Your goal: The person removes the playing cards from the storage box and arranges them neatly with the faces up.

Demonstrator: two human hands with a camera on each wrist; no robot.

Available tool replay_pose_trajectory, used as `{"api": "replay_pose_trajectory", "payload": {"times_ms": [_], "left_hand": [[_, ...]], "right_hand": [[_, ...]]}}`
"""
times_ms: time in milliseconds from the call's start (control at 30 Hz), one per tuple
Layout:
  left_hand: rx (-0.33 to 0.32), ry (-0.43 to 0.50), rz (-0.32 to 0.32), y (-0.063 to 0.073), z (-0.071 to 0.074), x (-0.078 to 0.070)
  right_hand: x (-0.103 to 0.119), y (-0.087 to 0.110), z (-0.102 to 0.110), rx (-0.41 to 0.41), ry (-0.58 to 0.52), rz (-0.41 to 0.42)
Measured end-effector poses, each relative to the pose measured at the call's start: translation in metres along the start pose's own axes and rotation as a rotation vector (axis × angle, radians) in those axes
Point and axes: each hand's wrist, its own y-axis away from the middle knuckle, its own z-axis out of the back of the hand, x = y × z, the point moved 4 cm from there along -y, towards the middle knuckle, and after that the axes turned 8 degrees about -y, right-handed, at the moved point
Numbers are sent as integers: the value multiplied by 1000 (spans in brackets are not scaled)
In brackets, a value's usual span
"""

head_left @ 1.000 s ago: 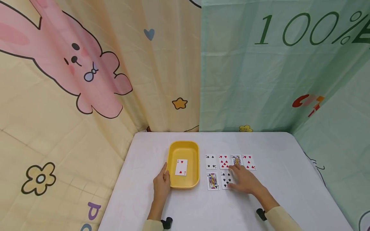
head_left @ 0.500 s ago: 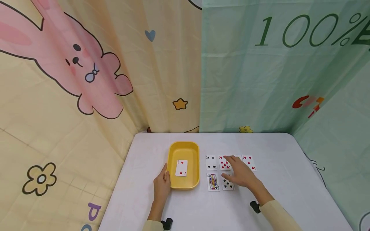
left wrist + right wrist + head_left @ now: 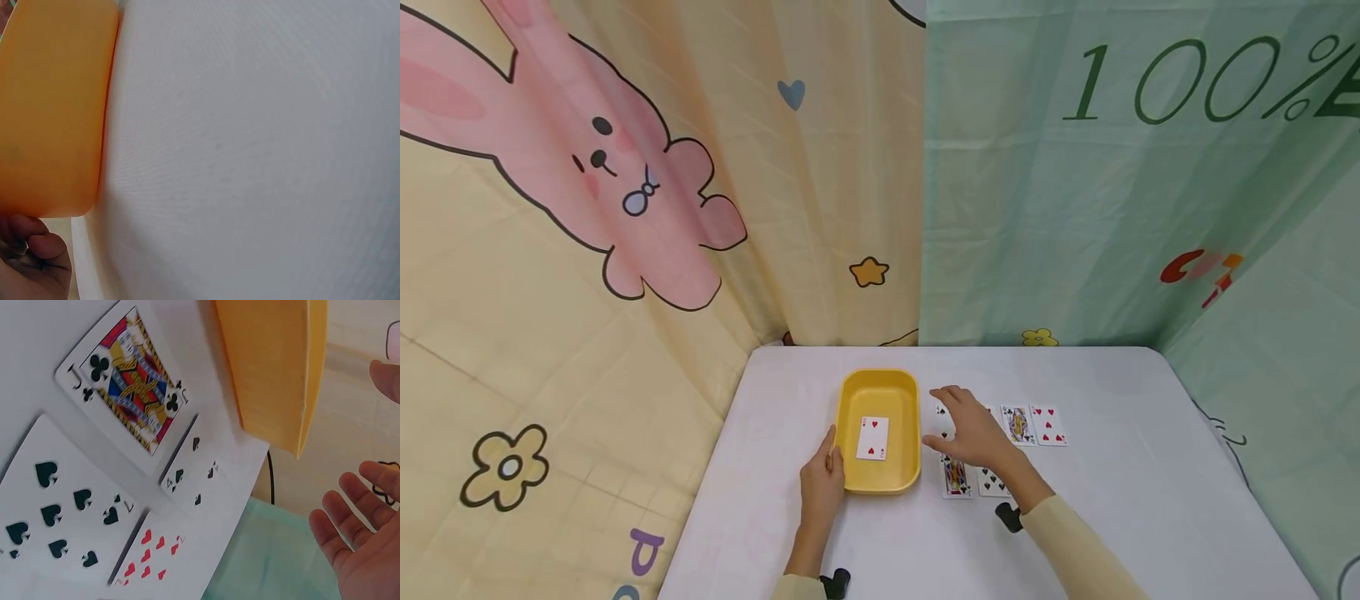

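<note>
My left hand (image 3: 822, 482) grips the near left side of a yellow tray (image 3: 847, 392); in the left wrist view its curled fingers (image 3: 47, 245) lie right at the tray's end. A two of hearts (image 3: 872, 439) lies face up in the tray. My right hand (image 3: 970, 429), thumb and fingers spread with nothing between them, hovers just right of the tray. It overlaps the four of spades (image 3: 942, 427) and the seven of hearts. The jack of clubs (image 3: 134, 384) and seven of spades (image 3: 53, 515) lie face up nearer me.
Farther right in the back row lie a face card (image 3: 1017, 426) and another hearts card (image 3: 1049, 426). A white cloth covers the table (image 3: 1120, 500). Patterned curtains (image 3: 1037, 208) stand behind its back edge and along both sides.
My right hand has lifted off the cards and moved left toward the tray, uncovering the face card in the back row. The left hand stays at the tray.
</note>
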Motion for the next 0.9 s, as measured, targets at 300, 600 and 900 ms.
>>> {"api": "replay_pose_trajectory", "payload": {"times_ms": [300,600,900], "left_hand": [[4,0,-1,0,-1,1],[5,-4,-19,-1,3,0],[-7,6,-19,0,0,2]], "right_hand": [[21,-28,-26,42,19,23],[41,-54,-50,98,-29,64],[47,-69,-82,201,0,50]]}}
